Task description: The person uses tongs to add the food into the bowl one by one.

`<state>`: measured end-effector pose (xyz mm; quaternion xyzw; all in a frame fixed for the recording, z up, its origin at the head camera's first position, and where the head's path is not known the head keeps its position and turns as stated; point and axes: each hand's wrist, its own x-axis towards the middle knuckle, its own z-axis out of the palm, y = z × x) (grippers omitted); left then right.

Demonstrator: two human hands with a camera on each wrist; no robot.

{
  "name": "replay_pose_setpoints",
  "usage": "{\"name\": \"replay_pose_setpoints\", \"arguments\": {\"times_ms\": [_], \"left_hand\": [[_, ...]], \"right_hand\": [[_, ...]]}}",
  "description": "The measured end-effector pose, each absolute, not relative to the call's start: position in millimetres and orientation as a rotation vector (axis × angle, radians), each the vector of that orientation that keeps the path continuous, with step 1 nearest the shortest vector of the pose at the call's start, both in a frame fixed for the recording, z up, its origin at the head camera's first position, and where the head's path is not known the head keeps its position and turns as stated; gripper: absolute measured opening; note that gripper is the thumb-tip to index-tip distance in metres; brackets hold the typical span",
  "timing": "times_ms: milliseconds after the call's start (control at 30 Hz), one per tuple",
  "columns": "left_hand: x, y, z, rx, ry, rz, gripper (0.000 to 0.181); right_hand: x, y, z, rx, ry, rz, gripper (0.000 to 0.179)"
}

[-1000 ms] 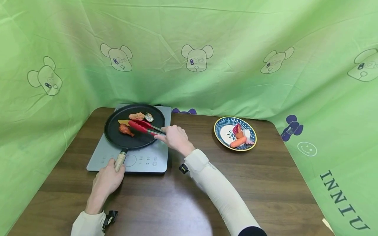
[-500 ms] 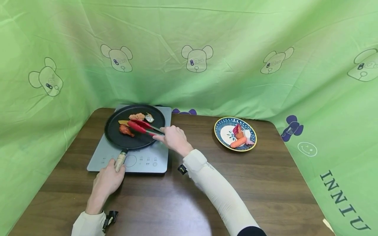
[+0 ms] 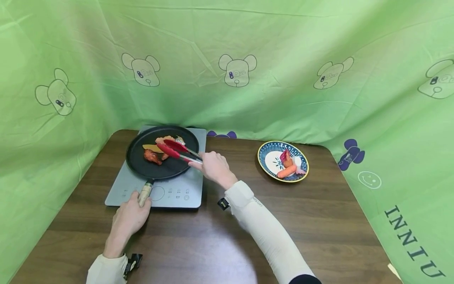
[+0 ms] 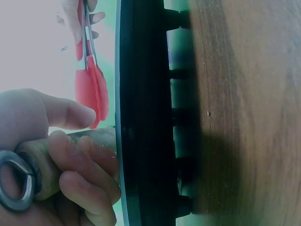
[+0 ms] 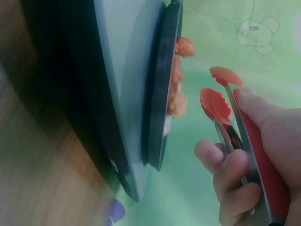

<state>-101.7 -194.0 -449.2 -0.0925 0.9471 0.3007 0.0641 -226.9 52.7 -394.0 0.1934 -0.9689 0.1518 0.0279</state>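
Observation:
My left hand grips the pale handle of a round black frying pan; in the left wrist view its fingers curl round the handle. The right hand holds red-tipped metal tongs over the pan. Their red tips stand apart with nothing between them, clear of the food in the right wrist view. In the pan lie a browned drumstick, a yellow slice, a breaded piece and a silvery piece, partly hidden by the tongs. A small brownish piece shows beside the drumstick.
Beneath the pan is a grey induction cooker on the wooden table. A blue-patterned plate to the right bears a sausage and several other food pieces. A green cloth hangs behind.
The tongs have risen off the food and shifted slightly right, their tips spreading apart. A small brownish piece now shows by the drumstick. My left hand and the pan stay in place.

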Motion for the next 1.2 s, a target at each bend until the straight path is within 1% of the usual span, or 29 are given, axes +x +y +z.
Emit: {"name": "replay_pose_setpoints", "arguments": {"times_ms": [267,533,933,1100,1200], "left_hand": [[-102,-194,-449,-0.271,2.867,0.899,0.05],[-101,-193,-450,-0.264,2.847,0.903,0.054],[-101,-194,-451,-0.265,2.85,0.891,0.059],[-101,-194,-450,-0.261,2.86,0.888,0.056],[-102,-195,-449,-0.247,2.871,0.881,0.057]], "right_hand": [[-226,72,-393,0.551,-3.003,0.35,0.045],[-221,104,-391,0.467,-3.015,0.336,0.048],[-213,174,-385,0.375,-2.972,0.375,0.053],[-208,207,-379,0.285,-2.98,0.386,0.054],[-205,224,-376,0.211,-2.972,0.367,0.055]]}}
